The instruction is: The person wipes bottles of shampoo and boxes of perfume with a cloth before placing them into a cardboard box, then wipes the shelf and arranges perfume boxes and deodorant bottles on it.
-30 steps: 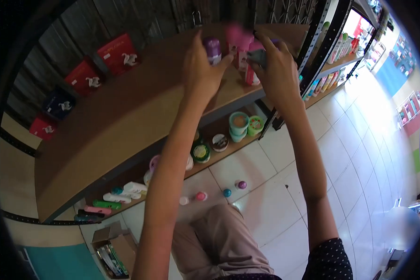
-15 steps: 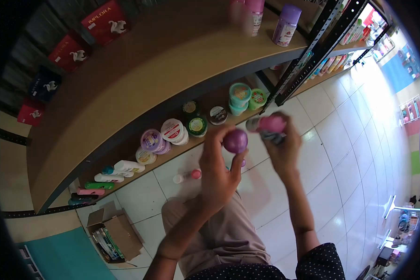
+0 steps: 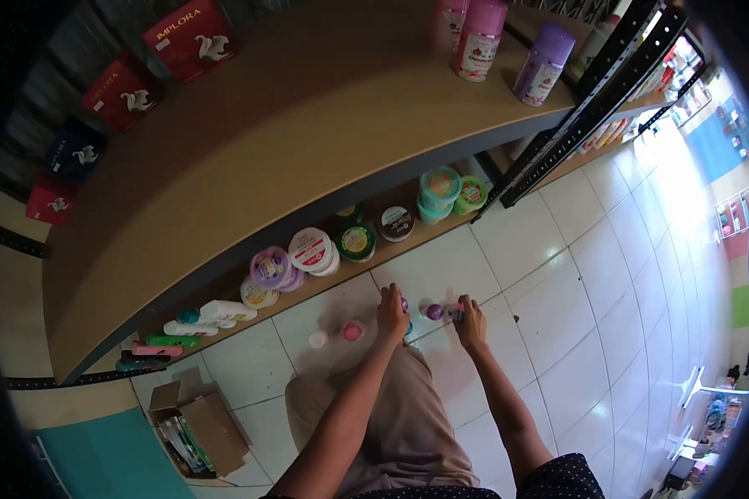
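My left hand (image 3: pixel 391 311) is down at the white tiled floor, closed around a purple-capped spray can (image 3: pixel 404 304) of which only a sliver shows past the fingers. My right hand (image 3: pixel 473 323) is also low at the floor, gripping a pink can (image 3: pixel 455 309) that peeks out at the fingertips. Another purple-capped can (image 3: pixel 434 312) stands on the floor between my two hands. A teal cap (image 3: pixel 409 329) is partly hidden under my left hand.
A pink-capped can (image 3: pixel 352 331) and a white-capped one (image 3: pixel 317 338) stand on the floor to the left. The upper shelf (image 3: pixel 308 141) holds pink cans (image 3: pixel 478 41), a purple can (image 3: pixel 541 68) and red boxes (image 3: pixel 187 33). Jars (image 3: pixel 312 248) line the lower shelf. A cardboard box (image 3: pixel 200 424) sits lower left.
Both hands came from the upper shelf down to the floor, the left carrying the purple-capped can and the right the pink one. The camera tilted downward.
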`<state>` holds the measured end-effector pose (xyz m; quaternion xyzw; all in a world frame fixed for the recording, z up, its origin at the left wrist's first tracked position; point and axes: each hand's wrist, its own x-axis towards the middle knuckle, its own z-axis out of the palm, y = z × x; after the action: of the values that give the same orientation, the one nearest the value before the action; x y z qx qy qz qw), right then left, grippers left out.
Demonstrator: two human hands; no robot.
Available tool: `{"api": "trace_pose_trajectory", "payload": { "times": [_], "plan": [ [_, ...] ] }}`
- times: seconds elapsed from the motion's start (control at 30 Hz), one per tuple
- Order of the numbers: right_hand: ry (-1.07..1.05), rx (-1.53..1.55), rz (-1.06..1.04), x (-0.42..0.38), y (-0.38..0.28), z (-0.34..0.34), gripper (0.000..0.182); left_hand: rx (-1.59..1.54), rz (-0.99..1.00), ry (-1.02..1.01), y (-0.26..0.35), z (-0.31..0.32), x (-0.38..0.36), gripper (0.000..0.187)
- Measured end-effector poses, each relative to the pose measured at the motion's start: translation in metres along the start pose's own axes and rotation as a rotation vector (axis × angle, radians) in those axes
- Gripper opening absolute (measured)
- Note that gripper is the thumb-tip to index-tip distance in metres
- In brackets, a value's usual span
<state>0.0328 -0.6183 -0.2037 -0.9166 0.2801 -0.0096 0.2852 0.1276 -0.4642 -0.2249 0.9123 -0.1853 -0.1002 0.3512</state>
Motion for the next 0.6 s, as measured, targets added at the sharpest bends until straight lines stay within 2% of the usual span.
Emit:
{"api": "trace_pose_trajectory", "payload": {
  "times": [0.17,0.27,0.33,0.4,0.43,0.47,0.57,0.6],
  "plan": [
    [-0.051,-0.02,0.002,-0.005,-0.008,-0.01,0.042,0.007,-0.09,-0.134,0.002,0.003,0.01,0.064],
    [-0.018,-0.005,-0.017,-0.004,-0.022,-0.04,0.043,0.024,-0.065,-0.176,-0.004,0.008,0.011,0.07],
    [0.071,0.071,-0.043,0.006,-0.049,-0.083,0.043,0.074,-0.024,-0.132,0.012,-0.008,0.007,0.067],
    [0.19,0.206,-0.094,0.021,-0.084,-0.133,0.04,0.157,0.116,0.055,0.02,-0.019,0.007,0.058],
    [0.303,0.243,-0.209,0.029,-0.104,-0.161,0.039,0.161,0.124,0.064,0.035,-0.031,0.008,0.058],
    [0.396,0.316,-0.211,0.037,-0.12,-0.184,0.039,0.019,0.231,0.178,0.059,-0.05,0.009,0.051],
    [0.767,0.353,-0.52,0.065,-0.176,-0.253,0.044,-0.269,0.56,0.394,0.144,-0.12,0.018,0.033],
    [0.826,0.283,-0.484,0.075,-0.192,-0.272,0.044,-0.295,0.692,0.536,0.176,-0.148,0.028,0.03]
  ]
}}
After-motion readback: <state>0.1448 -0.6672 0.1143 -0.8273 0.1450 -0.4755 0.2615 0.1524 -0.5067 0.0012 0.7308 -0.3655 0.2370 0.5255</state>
